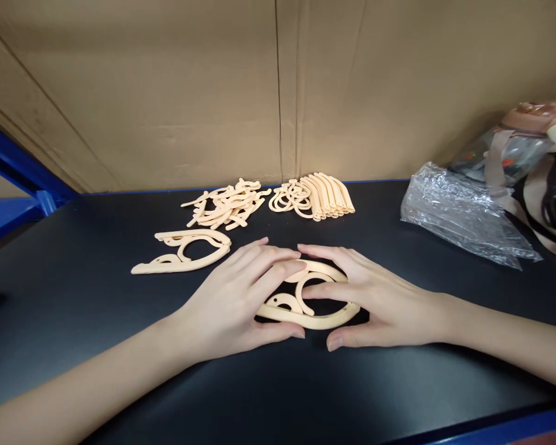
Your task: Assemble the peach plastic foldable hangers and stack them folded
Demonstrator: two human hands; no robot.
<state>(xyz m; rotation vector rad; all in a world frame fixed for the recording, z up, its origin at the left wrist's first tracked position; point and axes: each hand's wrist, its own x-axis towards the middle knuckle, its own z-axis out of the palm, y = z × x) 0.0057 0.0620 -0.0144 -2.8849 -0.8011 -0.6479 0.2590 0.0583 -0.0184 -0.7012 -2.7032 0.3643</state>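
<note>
A: Entry. Both hands are down on the black table (97, 247), meeting over one cream curved plastic piece (306, 309) that lies flat near the front middle.

B: Left hand (234, 296)?

A: Palm down, fingers long and nearly straight, laid across the upper left of the piece. The thumb lies along its lower edge. It presses on the piece more than it grasps it.

B: And the right hand (380, 300)?

A: Mirror pose. Fingers spread loosely over the piece's right and top curve, index finger reaching into the cut-out, thumb against the lower rim. The fingertips of the two hands almost touch at the top.

B: Anything alongside?

A: A second piece (183, 253) of the same shape lies flat just left of the left hand, apart from it. Behind, near the cardboard wall (213, 93), a loose heap of offcuts (225, 204), and beside it a neat stack of arched pieces (322, 194). Far right, a crumpled clear plastic bag (463, 213), well apart from the hands.
</note>
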